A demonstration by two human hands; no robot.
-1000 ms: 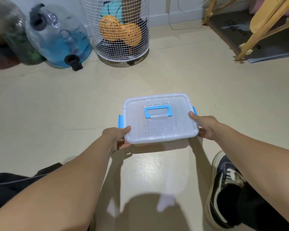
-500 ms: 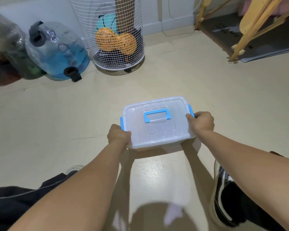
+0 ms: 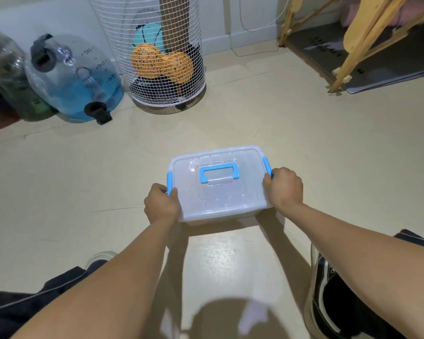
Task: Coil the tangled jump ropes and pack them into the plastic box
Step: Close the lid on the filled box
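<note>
The box (image 3: 218,184) is sitting on the floor (image 3: 304,148) at the centre of the frame, its lid (image 3: 240,196) seated and its blue handle (image 3: 219,172) lying flat on top. The left hand (image 3: 160,204) is gripping the box's left end, thumb curled over the lid edge beside the left clip (image 3: 169,181). The right hand (image 3: 283,187) is gripping the right end, fingers curled down by the right clip (image 3: 267,166). Both hands are closed on the box; neither is holding anything else.

No ropes are showing anywhere in the frame, and the frosted plastic is giving no view of the contents, so I cannot tell whether any are packed.

Judgement: the step in hand appears to be working the side clips, either to open the box or to lock it; which one is not determinable from here. To do it well, the person should be acting on both clips together, keeping the box flat on the floor so it is not tipping, and checking that each clip is fully released or fully seated.

In the upper left of the frame a wire basket (image 3: 157,55) and a water jug (image 3: 76,79) are standing against the wall, well apart from the work.
</note>
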